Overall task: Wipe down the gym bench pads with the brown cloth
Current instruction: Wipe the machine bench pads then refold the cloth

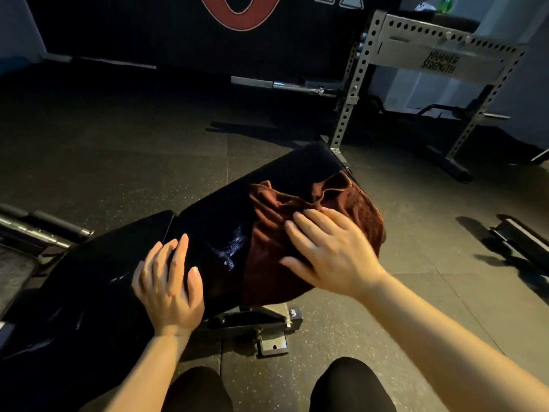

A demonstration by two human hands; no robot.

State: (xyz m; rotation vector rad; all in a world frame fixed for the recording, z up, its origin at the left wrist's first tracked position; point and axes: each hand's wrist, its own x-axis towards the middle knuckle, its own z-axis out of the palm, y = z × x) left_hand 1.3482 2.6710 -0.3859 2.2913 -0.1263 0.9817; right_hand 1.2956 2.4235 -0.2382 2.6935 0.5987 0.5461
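The words "HAMMER STRENGTH" are showing in dark letters on the grey steel rack point(439, 64) standing behind the bench.

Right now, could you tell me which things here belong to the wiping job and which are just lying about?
Job: cloth, bench pads, right hand flat on the cloth, left hand on the pad.
Lying about: rack, barbell.

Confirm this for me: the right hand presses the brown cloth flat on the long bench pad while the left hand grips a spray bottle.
One part is wrong. The left hand grips no spray bottle; it rests open, fingers straight, on the bare black bench pad. The rest holds: the right hand presses the brown cloth flat on that long pad. The head view shows this.
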